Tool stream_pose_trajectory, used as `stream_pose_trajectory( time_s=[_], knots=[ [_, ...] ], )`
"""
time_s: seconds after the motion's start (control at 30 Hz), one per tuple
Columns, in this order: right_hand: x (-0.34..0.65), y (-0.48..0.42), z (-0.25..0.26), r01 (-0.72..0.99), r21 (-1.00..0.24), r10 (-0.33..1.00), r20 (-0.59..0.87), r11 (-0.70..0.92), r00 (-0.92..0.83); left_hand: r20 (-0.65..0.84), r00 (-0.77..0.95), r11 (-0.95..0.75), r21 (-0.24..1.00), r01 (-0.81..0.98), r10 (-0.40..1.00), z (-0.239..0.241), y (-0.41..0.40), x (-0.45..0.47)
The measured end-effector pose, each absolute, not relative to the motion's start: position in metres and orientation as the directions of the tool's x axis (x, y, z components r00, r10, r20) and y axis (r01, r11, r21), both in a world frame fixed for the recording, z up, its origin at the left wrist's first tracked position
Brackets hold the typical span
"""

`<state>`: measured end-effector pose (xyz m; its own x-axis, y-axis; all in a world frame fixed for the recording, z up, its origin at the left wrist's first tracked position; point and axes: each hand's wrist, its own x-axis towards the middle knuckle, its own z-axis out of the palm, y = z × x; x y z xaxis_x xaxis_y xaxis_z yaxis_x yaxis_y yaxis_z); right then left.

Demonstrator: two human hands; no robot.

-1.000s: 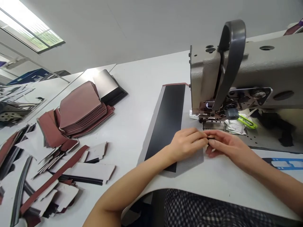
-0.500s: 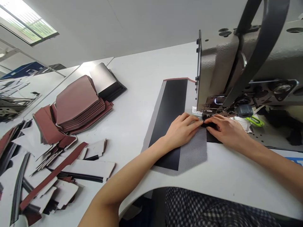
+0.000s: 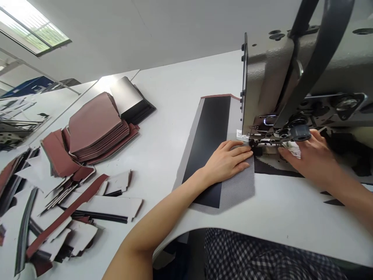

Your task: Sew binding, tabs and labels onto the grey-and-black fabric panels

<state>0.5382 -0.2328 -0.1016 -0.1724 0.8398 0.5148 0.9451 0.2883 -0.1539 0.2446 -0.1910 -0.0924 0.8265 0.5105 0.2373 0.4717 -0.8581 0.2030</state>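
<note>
- Sewing machine (image 3: 269,70) stood on the white table (image 3: 171,116); all places below taken from it.
- Grey panel (image 3: 239,190) with black band (image 3: 210,132) lay flat on the table left of the machine, its right edge up at the needle area.
- Left hand (image 3: 227,161) rested palm down on the panel, just left of the needle area; grip loosely spread, fingers extended over the grey mesh.
- Right hand (image 3: 317,157) was right of the needle area, blurred; thumb stood apart from the fingers, fingertips partly behind the machine's round knob (image 3: 300,132). Couldn't tell if that grip pinched anything.
- Paper slips (image 3: 293,148) showed beside the right thumb, just right of the needle area.
- White label (image 3: 241,135) sat just left of the needle area.
- Reddish-brown stack (image 3: 94,126) and loose scraps (image 3: 110,206) lay well left of the machine.
</note>
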Motion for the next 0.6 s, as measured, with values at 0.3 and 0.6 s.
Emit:
stream_pose_trajectory(
  time_s=[0.3, 0.6],
  knots=[
    [0.510, -0.264, -0.076, 0.677, -0.031, 0.451, 0.768, 0.735, -0.454, 0.219, 0.830, -0.856, 0.206, 0.474, 0.513, -0.092, -0.192, 0.245],
    [0.495, -0.244, -0.107, 0.718, -0.202, 0.724, 0.408, 0.666, -0.557, 0.280, 0.819, -0.864, 0.208, 0.458, 0.501, -0.096, -0.193, 0.247]
  ],
)
